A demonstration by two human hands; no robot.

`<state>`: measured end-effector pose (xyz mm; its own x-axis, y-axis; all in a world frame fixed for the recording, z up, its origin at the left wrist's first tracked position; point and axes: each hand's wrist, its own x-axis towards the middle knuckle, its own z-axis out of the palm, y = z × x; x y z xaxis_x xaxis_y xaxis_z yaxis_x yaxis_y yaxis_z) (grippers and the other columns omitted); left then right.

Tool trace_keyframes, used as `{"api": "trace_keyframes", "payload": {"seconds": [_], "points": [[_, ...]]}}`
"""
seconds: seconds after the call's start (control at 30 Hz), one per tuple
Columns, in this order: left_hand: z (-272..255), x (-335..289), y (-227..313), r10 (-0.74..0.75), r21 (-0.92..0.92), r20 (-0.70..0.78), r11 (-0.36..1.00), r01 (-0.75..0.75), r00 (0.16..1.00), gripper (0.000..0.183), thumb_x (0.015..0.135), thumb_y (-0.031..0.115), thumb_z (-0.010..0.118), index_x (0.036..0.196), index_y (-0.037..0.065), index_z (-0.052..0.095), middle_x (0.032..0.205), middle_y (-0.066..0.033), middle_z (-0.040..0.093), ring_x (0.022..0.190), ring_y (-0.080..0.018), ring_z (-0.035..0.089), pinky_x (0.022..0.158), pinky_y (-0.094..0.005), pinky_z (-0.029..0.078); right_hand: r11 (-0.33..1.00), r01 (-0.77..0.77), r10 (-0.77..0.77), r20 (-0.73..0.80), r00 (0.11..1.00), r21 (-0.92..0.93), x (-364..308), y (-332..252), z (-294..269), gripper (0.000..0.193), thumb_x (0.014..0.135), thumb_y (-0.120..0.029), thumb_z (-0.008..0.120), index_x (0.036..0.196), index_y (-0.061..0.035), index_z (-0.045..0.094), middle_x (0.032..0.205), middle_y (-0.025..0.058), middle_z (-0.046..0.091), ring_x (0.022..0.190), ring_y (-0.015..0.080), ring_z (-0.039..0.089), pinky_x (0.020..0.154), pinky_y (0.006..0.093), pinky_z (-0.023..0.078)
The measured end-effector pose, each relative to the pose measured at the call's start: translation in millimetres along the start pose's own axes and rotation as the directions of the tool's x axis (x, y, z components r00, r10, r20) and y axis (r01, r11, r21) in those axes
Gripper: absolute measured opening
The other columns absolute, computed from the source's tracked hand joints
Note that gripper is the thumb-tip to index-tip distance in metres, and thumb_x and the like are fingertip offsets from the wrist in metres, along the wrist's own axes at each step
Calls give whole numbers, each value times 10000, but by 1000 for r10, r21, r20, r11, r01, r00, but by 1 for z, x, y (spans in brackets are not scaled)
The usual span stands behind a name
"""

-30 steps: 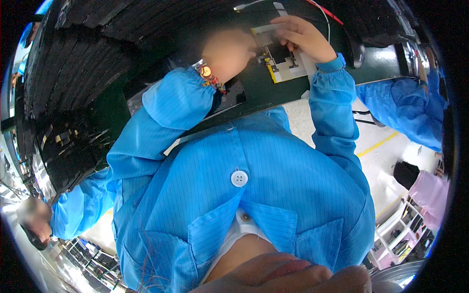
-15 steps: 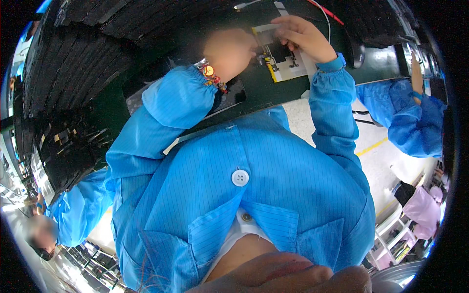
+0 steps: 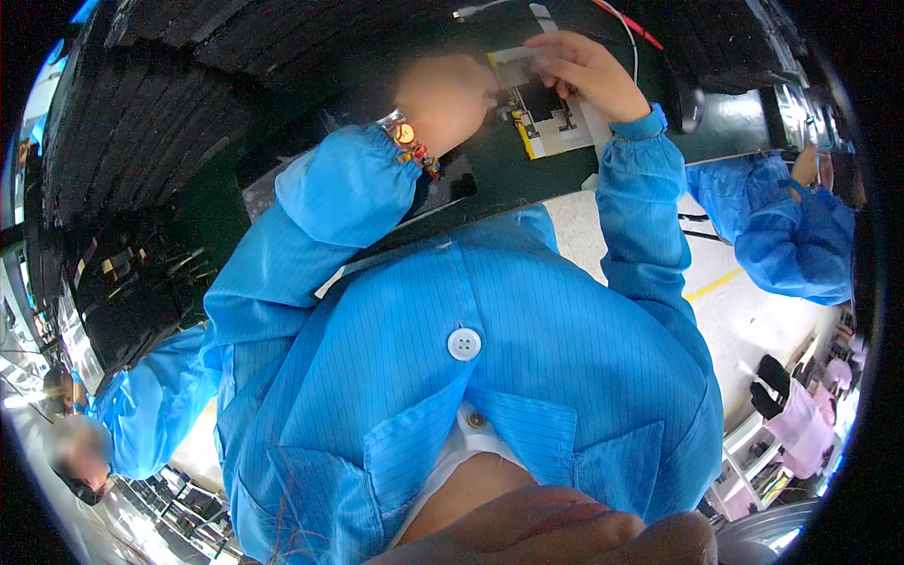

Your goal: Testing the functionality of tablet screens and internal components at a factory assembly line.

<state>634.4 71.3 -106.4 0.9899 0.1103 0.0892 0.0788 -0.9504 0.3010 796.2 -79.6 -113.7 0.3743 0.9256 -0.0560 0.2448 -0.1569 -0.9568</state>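
A flat pale plate with yellow edges [image 3: 563, 141] lies on the dark green bench, with small dark electronic parts in its middle. At its upper right, my right hand [image 3: 598, 80] is bent over it, thumb and fingers curled together near a pale translucent patch. What those fingertips pinch is hidden. By the plate's left edge, my left hand [image 3: 443, 99] is closed and blurred, its fingertips pointing at the small parts. Anything between them is too small to make out. A beaded bracelet [image 3: 407, 137] circles my left wrist.
Under my left forearm lies a dark glossy panel [image 3: 452, 184]. A black mouse [image 3: 691, 108] stands to the right, and a white cable plug [image 3: 461, 14] and a red cord [image 3: 629, 21] lie at the back. Co-workers in blue sleeves [image 3: 786, 240] sit on both sides.
Both my hands stay nearly in place; the left has shifted very slightly. At the right, the co-worker's arm has moved, and a person in pink behind has changed position.
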Motion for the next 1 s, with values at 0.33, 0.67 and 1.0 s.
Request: {"api": "trace_keyframes", "payload": {"seconds": [0.33,0.67,1.0], "points": [[0,-2,1,11,27,-12,1000,-11,1000,211,740,202,624,906,80,670,858,-127,610,813,-300,587,728,-402,466,999,46,-46,5,999,28,5,8,0,328,870,-213,548,1155,-53,528,764,12,567,620,57,500,534,185,404],[2,-1,2,-12,37,-5,999,12,1000,208,737,197,630,901,75,667,838,-122,606,798,-298,588,714,-400,468,999,31,-31,15,999,34,4,9,-2,332,869,-212,550,1156,-47,526,759,14,567,612,58,503,536,187,414],[3,-1,3,-13,23,-50,1000,14,999,207,739,194,624,901,70,663,837,-132,607,779,-294,596,703,-393,474,998,53,-53,2,999,20,5,10,-1,318,870,-196,543,1155,-56,534,782,20,580,635,65,515,547,199,422]]}}
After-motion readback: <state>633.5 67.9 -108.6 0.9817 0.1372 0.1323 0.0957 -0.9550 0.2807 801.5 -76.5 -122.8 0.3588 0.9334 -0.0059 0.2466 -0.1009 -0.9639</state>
